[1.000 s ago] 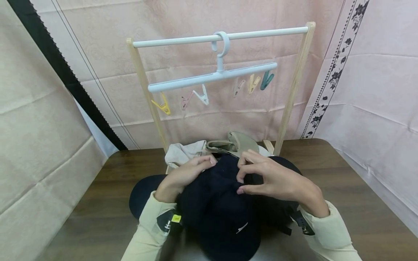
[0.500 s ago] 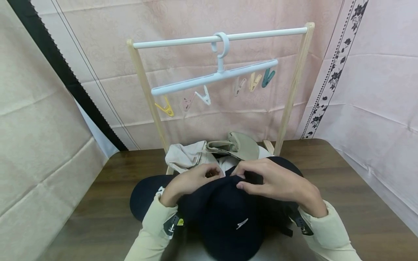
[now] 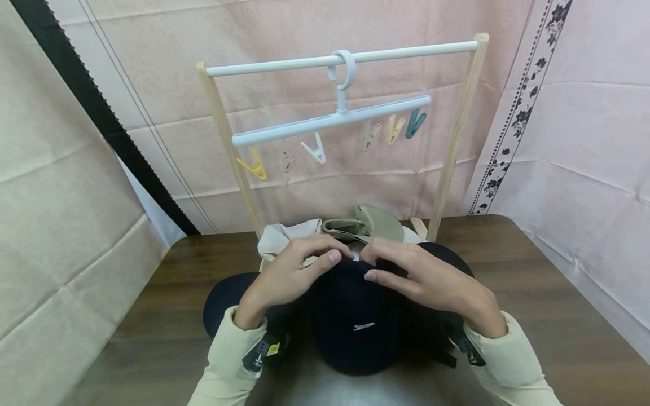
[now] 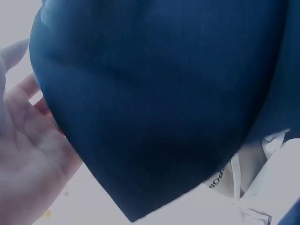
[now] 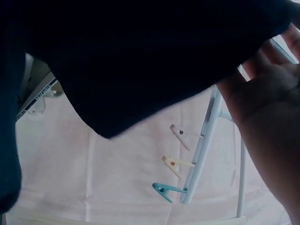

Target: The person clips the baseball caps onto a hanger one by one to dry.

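Note:
Both hands hold the upper edge of a navy cap (image 3: 355, 316) with a small white logo, its crown toward the person in the head view. My left hand (image 3: 291, 276) grips that edge with thumb and curved fingers. Opposite it, my right hand (image 3: 426, 276) pinches the edge. In the left wrist view the navy cap (image 4: 159, 103) covers most of the picture, and the left hand (image 4: 35, 145) reaches behind its edge. The dark cap (image 5: 140, 61) likewise hides most right-hand fingertips, with the palm of the right hand (image 5: 272, 103) showing.
More navy headwear (image 3: 225, 296) lies on the brown table (image 3: 137, 338) at left, with another dark brim (image 3: 449, 256) at right. Behind are pale cloth headwear (image 3: 284, 237) and an olive visor (image 3: 381, 225). A rack (image 3: 421, 52) bears a light blue hanger (image 3: 330, 120) with several clothespins.
The left hand has shifted its grip along the cap's upper edge, its thumb now on the near side. The cap has turned and its lower end has risen. The right hand stays nearly in place.

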Motion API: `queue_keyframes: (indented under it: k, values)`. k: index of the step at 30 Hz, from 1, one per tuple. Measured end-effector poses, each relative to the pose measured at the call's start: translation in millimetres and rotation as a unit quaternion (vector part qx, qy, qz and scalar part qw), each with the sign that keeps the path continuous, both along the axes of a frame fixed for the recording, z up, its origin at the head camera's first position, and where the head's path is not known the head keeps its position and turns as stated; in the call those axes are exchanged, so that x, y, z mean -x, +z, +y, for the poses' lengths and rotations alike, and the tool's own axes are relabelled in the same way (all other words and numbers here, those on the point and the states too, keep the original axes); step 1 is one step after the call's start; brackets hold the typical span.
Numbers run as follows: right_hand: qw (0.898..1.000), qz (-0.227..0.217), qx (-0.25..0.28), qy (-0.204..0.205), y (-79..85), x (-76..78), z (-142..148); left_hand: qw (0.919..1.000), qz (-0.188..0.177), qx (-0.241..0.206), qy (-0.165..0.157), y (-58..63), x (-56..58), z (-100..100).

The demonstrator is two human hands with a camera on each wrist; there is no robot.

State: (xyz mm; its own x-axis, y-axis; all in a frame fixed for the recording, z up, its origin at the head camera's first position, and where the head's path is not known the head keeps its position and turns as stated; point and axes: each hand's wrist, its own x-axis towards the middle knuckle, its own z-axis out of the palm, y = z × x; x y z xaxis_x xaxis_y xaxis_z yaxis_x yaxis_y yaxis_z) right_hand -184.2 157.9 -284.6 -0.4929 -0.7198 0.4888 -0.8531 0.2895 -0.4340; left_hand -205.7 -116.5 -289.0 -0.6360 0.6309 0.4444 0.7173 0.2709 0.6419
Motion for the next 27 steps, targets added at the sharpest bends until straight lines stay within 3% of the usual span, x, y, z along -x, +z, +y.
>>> queue_keyframes:
  k: [3, 6, 19, 27]
  values:
    - [1.0, 0.012, 0.021, 0.012, -3.8, 2.4, -2, 0.9989, 0.038, -0.004, -0.027, -1.3, -1.0, 6]
    - [0.999, 0.02, 0.031, 0.005, -6.8, 4.1, -3, 0.9976, 0.063, -0.004, -0.027, -3.1, -1.1, 11]
    - [0.995, -0.023, 0.04, -0.087, -4.0, 0.9, -4, 0.9932, 0.112, -0.023, 0.019, -5.5, -2.9, 16]
    - [0.994, -0.022, 0.014, -0.111, -4.4, 0.9, -10, 0.9817, 0.173, -0.067, 0.043, -4.2, -6.0, 18]
